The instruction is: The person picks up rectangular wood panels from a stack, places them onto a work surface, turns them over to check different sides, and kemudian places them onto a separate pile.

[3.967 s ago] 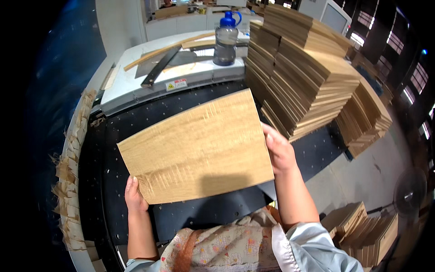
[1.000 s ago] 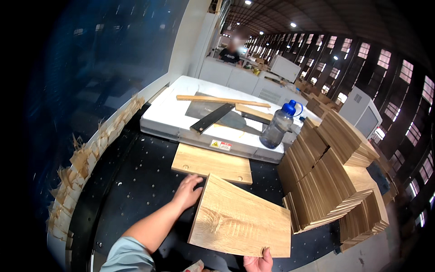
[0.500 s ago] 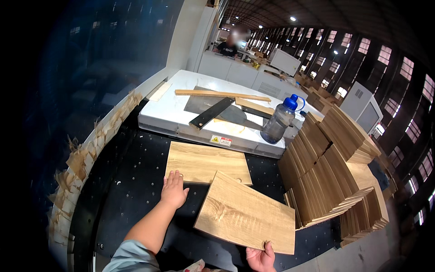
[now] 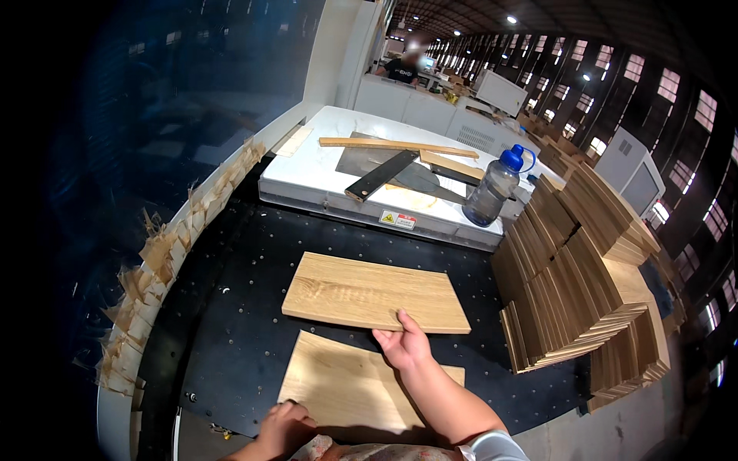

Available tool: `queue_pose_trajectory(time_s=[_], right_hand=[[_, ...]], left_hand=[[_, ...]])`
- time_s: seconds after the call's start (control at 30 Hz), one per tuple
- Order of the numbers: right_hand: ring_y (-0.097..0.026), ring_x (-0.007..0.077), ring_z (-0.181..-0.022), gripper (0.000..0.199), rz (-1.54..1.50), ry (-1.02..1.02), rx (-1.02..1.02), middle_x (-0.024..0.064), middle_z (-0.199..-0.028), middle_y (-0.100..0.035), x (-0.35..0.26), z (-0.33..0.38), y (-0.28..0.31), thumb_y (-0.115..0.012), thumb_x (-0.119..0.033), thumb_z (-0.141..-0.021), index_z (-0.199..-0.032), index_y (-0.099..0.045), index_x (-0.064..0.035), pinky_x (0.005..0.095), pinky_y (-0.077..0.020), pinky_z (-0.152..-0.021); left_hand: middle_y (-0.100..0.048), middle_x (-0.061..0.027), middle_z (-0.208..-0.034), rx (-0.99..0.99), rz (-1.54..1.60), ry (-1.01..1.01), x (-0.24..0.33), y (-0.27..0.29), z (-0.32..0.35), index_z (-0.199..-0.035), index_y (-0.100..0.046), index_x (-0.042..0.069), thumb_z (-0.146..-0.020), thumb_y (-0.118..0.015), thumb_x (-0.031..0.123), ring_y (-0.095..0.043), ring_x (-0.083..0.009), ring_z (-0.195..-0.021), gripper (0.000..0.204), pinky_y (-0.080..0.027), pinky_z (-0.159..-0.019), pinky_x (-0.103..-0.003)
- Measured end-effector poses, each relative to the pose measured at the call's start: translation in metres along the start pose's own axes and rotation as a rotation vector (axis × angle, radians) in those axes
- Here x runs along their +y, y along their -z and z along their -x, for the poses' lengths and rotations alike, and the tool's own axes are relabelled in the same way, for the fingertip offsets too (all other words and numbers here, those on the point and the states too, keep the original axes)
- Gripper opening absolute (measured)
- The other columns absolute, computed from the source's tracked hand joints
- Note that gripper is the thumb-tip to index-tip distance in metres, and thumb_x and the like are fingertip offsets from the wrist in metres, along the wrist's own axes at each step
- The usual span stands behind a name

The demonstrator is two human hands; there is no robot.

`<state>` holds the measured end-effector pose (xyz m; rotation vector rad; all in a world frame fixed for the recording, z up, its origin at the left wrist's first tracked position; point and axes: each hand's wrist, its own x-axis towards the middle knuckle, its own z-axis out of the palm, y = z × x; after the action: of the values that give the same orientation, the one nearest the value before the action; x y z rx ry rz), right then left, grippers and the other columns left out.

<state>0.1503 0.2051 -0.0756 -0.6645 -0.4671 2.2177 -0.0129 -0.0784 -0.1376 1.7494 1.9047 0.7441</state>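
A light wood-grain board (image 4: pixel 369 288) is held slightly tilted over the black, dotted table by my right hand (image 4: pixel 406 346). The thumb lies over its near edge and the fingers go underneath. Closer to my body, a second wood-grain board (image 4: pixel 342 375) lies partly beneath my right forearm, its near part shaded. My left hand (image 4: pixel 287 427) has its fingers curled at this board's left edge, near the front of the table; the thumb is hidden.
Stacked wooden boards (image 4: pixel 565 296) stand on the right. Beyond the black surface (image 4: pixel 254 307), a white machine top (image 4: pixel 307 173) carries wood strips, a black bar (image 4: pixel 382 175) and a blue-lidded bottle (image 4: pixel 493 188). Torn tape lines a panel (image 4: pixel 165 253) at left. A person (image 4: pixel 402 71) is far back.
My right hand has moved its board forward and left, to the far side. The other board has come toward me with my left hand, so the two boards have swapped places.
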Motion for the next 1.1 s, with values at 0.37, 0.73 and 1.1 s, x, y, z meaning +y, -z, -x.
queue_pose_trajectory(time_s=[0.37, 0.73, 1.1], right_hand=[[-0.066, 0.0312, -0.087, 0.043, 0.678, -0.343, -0.411, 0.0201, -0.112, -0.061, -0.018, 0.003, -0.021, -0.051, -0.030, -0.094, -0.125, -0.046, -0.0010, 0.0374, -0.0576, -0.070], [-0.060, 0.0248, -0.096, 0.023, 1.722, 0.745, 0.720, 0.0124, -0.103, -0.062, -0.059, 0.214, 0.172, -0.064, -0.005, -0.078, -0.100, -0.060, -0.0006, 0.0348, -0.0465, -0.083], [-0.047, 0.0399, -0.116, 0.035, 2.214, 0.721, 0.625, 0.0211, -0.121, -0.054, -0.034, 0.233, 0.163, -0.056, -0.016, -0.084, -0.116, -0.057, -0.0010, 0.0467, -0.0355, -0.100]], left_hand=[[-0.054, -0.0044, -0.070, -0.034, -0.174, -0.411, 0.037, 0.054, -0.061, -0.065, -0.056, 0.014, -0.079, -0.061, 0.030, -0.056, -0.0259, -0.067, 0.023, -0.048, -0.059, -0.037], [-0.028, -0.0160, -0.145, -0.061, -0.383, -0.439, 0.080, -0.007, -0.276, -0.135, -0.039, 0.009, -0.081, -0.063, 0.037, -0.019, -0.0308, -0.138, 0.066, -0.019, -0.110, -0.051], [-0.023, -0.0029, -0.151, -0.160, -0.511, -0.350, 0.017, 0.028, -0.351, -0.139, -0.036, 0.024, -0.085, -0.052, 0.053, -0.016, -0.0207, -0.140, 0.064, -0.012, -0.112, -0.051]])
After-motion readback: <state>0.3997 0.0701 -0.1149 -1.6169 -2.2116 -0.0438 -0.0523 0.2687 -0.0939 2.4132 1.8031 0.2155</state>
